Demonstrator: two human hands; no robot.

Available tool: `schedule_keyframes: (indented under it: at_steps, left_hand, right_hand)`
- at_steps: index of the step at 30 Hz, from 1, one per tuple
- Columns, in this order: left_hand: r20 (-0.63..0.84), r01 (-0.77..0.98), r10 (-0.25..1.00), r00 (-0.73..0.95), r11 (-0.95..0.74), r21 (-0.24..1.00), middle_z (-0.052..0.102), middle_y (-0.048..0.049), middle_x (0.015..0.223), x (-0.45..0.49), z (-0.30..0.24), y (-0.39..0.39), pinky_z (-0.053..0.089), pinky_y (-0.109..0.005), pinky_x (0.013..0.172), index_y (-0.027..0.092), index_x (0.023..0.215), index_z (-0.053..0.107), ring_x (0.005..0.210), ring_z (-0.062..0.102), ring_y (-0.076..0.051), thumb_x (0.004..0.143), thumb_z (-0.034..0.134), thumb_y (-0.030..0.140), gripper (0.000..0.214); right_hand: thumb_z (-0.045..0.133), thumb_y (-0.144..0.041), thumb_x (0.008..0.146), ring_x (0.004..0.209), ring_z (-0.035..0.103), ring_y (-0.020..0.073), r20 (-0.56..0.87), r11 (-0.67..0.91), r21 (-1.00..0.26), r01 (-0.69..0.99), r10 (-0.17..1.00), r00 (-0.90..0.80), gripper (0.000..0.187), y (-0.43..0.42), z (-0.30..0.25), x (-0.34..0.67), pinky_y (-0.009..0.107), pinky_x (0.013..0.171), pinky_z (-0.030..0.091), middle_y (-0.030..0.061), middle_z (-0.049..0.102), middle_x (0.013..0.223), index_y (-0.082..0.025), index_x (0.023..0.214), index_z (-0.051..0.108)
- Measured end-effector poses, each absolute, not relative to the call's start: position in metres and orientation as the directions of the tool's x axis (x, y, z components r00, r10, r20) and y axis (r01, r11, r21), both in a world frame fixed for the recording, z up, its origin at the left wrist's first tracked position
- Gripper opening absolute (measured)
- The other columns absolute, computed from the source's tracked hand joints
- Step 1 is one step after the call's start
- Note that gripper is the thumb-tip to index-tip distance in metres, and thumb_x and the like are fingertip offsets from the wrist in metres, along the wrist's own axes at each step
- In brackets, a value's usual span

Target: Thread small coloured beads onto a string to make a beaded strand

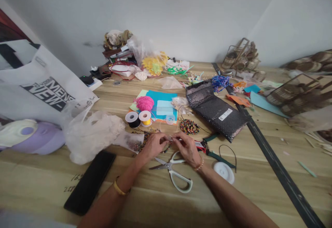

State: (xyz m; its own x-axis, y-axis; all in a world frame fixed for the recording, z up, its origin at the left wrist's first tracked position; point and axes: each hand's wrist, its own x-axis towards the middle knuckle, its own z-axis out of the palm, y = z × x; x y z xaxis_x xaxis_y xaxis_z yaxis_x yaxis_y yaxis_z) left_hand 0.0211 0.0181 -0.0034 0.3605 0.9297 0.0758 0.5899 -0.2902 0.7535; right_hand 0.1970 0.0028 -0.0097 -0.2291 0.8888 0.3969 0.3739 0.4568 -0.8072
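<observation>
My left hand (156, 144) and my right hand (187, 148) meet over the middle of the table, fingertips pinched together. A beaded string (166, 148) shows below and between them; the pinched part is too small to make out clearly. Under my hands lie scissors (169, 166) with pale handles, blades spread. Beside my left hand is a clear bag of beads (133, 142). Just beyond my right hand rests a coil of multicoloured beads (190, 126). Pliers with dark green handles (220, 159) and a white round spool (224, 172) lie to the right.
Black thread (132, 119), yellow thread (145, 118) and pink yarn (144, 103) sit ahead near blue sheets (166, 96). A black bubble mailer (215, 108) lies right of them. At left are a black phone (90, 182), a plastic bag (93, 134) and a white tote (38, 79).
</observation>
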Motion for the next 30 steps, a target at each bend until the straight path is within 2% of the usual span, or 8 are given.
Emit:
schedule_keyframes:
  at_steps: [2, 6, 13, 16, 18, 20, 24, 30]
  left_hand:
    - [0.045, 0.526, 0.943, 0.328, -0.222, 0.821, 0.073, -0.0045, 0.080, 0.020, -0.005, 0.019, 0.050, -0.027, 0.070, 0.016, 0.081, 0.069, 0.073, 0.065, -0.017, 0.077, 0.059, 0.011, 0.012]
    - [0.030, 0.496, 0.945, 0.325, -0.198, 0.845, 0.073, -0.0033, 0.076, 0.020, -0.006, 0.020, 0.050, -0.024, 0.064, 0.015, 0.077, 0.069, 0.066, 0.065, -0.015, 0.075, 0.058, 0.010, 0.012]
    - [0.026, 0.487, 0.944, 0.330, -0.194, 0.851, 0.073, -0.0042, 0.077, 0.021, -0.008, 0.020, 0.052, -0.025, 0.069, 0.014, 0.078, 0.069, 0.072, 0.067, -0.016, 0.075, 0.059, 0.008, 0.013]
    - [0.029, 0.486, 0.936, 0.351, -0.208, 0.849, 0.072, -0.0036, 0.078, 0.023, -0.010, 0.018, 0.052, -0.027, 0.071, 0.015, 0.081, 0.068, 0.073, 0.066, -0.016, 0.074, 0.060, 0.006, 0.014]
    - [0.098, 0.541, 0.928, 0.359, -0.292, 0.789, 0.071, -0.0035, 0.080, 0.025, -0.011, 0.015, 0.051, -0.031, 0.078, 0.016, 0.079, 0.068, 0.079, 0.064, -0.018, 0.074, 0.064, 0.007, 0.011]
    - [0.189, 0.627, 0.908, 0.374, -0.398, 0.670, 0.069, -0.0047, 0.085, 0.026, -0.011, 0.011, 0.047, -0.038, 0.090, 0.018, 0.079, 0.067, 0.088, 0.061, -0.021, 0.073, 0.068, 0.011, 0.009]
    - [0.215, 0.742, 0.877, 0.430, -0.479, 0.469, 0.063, -0.0079, 0.092, 0.028, -0.013, 0.004, 0.042, -0.045, 0.094, 0.018, 0.086, 0.067, 0.097, 0.054, -0.026, 0.074, 0.070, 0.018, 0.012]
    - [0.200, 0.742, 0.841, 0.503, -0.539, 0.399, 0.060, -0.0068, 0.092, 0.027, -0.013, -0.001, 0.044, -0.041, 0.088, 0.018, 0.088, 0.066, 0.095, 0.051, -0.024, 0.083, 0.060, 0.015, 0.008]
  right_hand:
    - [0.051, -0.025, 0.092, 0.071, 0.062, 0.0170, 0.384, 0.452, -0.817, 0.359, 0.890, -0.248, 0.015, 0.004, -0.010, 0.197, 0.026, 0.063, 0.049, 0.0055, 0.068, 0.080, -0.017, 0.088, 0.064]
    - [0.048, -0.025, 0.094, 0.070, 0.061, 0.0165, 0.347, 0.434, -0.825, 0.362, 0.894, -0.283, 0.016, 0.007, -0.011, 0.195, 0.025, 0.062, 0.048, 0.0045, 0.067, 0.078, -0.018, 0.089, 0.062]
    - [0.046, -0.021, 0.095, 0.062, 0.057, 0.0149, 0.298, 0.445, -0.781, 0.439, 0.882, -0.365, 0.015, 0.007, -0.012, 0.193, 0.024, 0.059, 0.045, 0.0019, 0.061, 0.071, -0.019, 0.088, 0.058]
    - [0.046, -0.019, 0.094, 0.068, 0.058, 0.0163, 0.304, 0.466, -0.757, 0.457, 0.871, -0.385, 0.015, 0.008, -0.012, 0.195, 0.026, 0.063, 0.046, 0.0038, 0.062, 0.076, -0.019, 0.087, 0.059]
    - [0.045, -0.019, 0.094, 0.073, 0.058, 0.0184, 0.337, 0.496, -0.710, 0.500, 0.862, -0.378, 0.016, 0.009, -0.012, 0.196, 0.028, 0.066, 0.046, 0.0060, 0.062, 0.081, -0.019, 0.085, 0.059]
    - [0.046, -0.018, 0.094, 0.077, 0.056, 0.0205, 0.372, 0.518, -0.646, 0.561, 0.855, -0.361, 0.017, 0.010, -0.012, 0.198, 0.031, 0.069, 0.045, 0.0078, 0.063, 0.084, -0.019, 0.084, 0.059]
    - [0.046, -0.016, 0.094, 0.079, 0.053, 0.0220, 0.376, 0.544, -0.597, 0.590, 0.839, -0.392, 0.016, 0.013, -0.012, 0.201, 0.033, 0.072, 0.045, 0.0082, 0.064, 0.083, -0.018, 0.085, 0.059]
    - [0.042, -0.019, 0.097, 0.080, 0.053, 0.0210, 0.362, 0.607, -0.547, 0.577, 0.792, -0.491, 0.022, 0.014, -0.015, 0.200, 0.033, 0.074, 0.044, 0.0077, 0.064, 0.081, -0.018, 0.085, 0.061]
